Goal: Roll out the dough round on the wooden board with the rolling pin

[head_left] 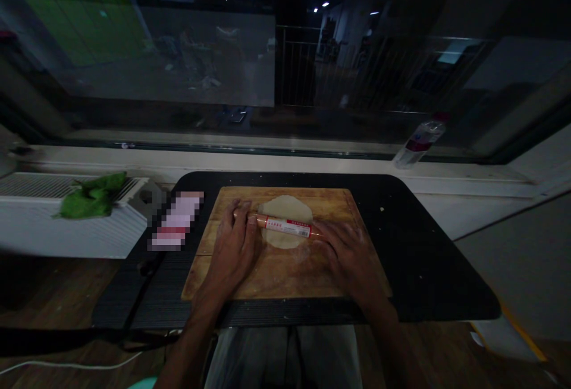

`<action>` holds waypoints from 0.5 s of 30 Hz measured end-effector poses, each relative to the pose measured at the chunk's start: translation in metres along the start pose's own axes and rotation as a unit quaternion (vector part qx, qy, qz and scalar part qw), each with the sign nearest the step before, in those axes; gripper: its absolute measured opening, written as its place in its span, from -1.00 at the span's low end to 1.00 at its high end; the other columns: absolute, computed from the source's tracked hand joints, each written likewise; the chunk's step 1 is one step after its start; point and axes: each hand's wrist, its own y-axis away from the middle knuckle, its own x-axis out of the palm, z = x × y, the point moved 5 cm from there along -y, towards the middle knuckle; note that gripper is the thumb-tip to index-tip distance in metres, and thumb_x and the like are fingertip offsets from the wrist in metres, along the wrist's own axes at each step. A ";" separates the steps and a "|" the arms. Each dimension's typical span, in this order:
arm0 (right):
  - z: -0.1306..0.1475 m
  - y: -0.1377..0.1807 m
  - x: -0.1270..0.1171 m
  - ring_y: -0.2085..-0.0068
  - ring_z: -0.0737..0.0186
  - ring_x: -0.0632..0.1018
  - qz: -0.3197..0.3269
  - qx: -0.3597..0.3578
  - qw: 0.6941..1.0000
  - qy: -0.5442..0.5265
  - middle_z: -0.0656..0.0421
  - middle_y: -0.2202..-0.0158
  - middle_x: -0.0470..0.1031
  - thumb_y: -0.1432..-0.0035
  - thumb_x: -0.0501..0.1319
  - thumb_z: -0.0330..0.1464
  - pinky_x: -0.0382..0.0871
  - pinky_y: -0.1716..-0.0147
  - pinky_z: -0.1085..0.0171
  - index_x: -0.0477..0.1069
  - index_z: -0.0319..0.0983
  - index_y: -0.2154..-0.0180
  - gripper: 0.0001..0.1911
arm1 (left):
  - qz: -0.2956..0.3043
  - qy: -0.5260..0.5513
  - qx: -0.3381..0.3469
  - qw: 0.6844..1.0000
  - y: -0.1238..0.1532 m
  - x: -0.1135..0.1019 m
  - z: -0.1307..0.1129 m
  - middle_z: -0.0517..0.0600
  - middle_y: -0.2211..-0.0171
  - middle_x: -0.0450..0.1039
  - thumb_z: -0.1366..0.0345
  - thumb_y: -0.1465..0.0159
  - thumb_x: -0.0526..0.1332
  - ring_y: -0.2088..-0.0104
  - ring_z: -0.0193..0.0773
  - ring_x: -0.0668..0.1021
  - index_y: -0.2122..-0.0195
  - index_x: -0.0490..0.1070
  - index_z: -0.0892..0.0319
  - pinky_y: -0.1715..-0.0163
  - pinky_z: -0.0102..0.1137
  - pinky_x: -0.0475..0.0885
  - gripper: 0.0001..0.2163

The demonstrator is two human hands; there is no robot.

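A wooden rolling pin (288,226) with a red and white label lies across a round, flat sheet of dough (285,206). Beneath the dough is a wooden cutting board (276,282), dusted with flour in places. My left hand (236,240) is closed over the pin's left end. At the right end, my right hand (343,252) has its fingers bent over the pin, slightly blurred. The pin tilts a little, its right end nearer to me, and both of its ends are partly covered by my hands.
The board sits on a black table (419,246). A blurred-out flat item (178,222) lies left of the board. On the windowsill at right stands a plastic bottle (419,144). A green cloth (93,195) drapes over the white radiator (80,228) at left.
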 end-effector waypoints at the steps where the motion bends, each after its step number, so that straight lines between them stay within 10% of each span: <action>1: 0.000 0.000 -0.002 -0.26 -0.07 0.57 -0.002 0.001 1.000 0.000 0.08 -0.30 0.64 -0.62 0.05 -0.33 0.41 -0.26 -0.10 0.44 -0.04 -0.44 -0.50 | -0.002 0.004 -0.006 1.000 0.000 0.000 0.000 0.27 -0.54 0.16 0.01 -0.66 -0.05 -0.55 0.12 0.31 -0.45 0.36 0.13 -0.55 0.16 0.27 -0.50; 15: -0.001 -0.002 0.000 -0.25 -0.14 0.57 -0.006 0.017 1.000 -0.001 0.05 -0.33 0.61 -0.59 0.01 -0.43 0.42 -0.26 -0.17 0.44 -0.05 -0.45 -0.45 | -0.021 0.021 -0.026 0.999 0.001 0.001 0.004 0.31 -0.59 0.10 -0.02 -0.64 0.00 -0.60 0.16 0.26 -0.62 0.08 0.19 -0.59 0.14 0.22 -0.36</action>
